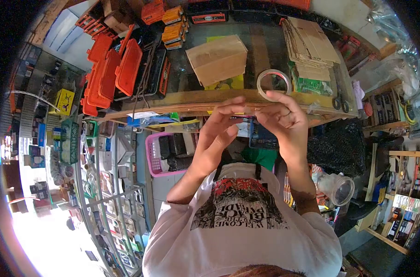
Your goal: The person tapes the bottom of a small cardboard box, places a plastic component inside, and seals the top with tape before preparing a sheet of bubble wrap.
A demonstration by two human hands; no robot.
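My left hand [218,134] is raised in front of my chest at the table's near edge, fingers bent and thumb held apart. Facing it, my right hand [287,121] has its thumb and fingers spread in a loose curve. I see nothing clearly held in either hand, and a gap separates them. Just beyond my right fingertips is a roll of tape [260,86], near the table edge. Farther back, a brown cardboard box [218,59] sits on the glass-topped table [177,98], partly over a yellow sheet [237,82].
Orange-lidded tool cases [129,68] stand at the left, with small orange-yellow boxes [173,33] behind. Flattened cardboard [311,44] is stacked at the right, near black-handled scissors [340,104]. Below the table are a pink basket [151,157] and a black plastic bag [337,147].
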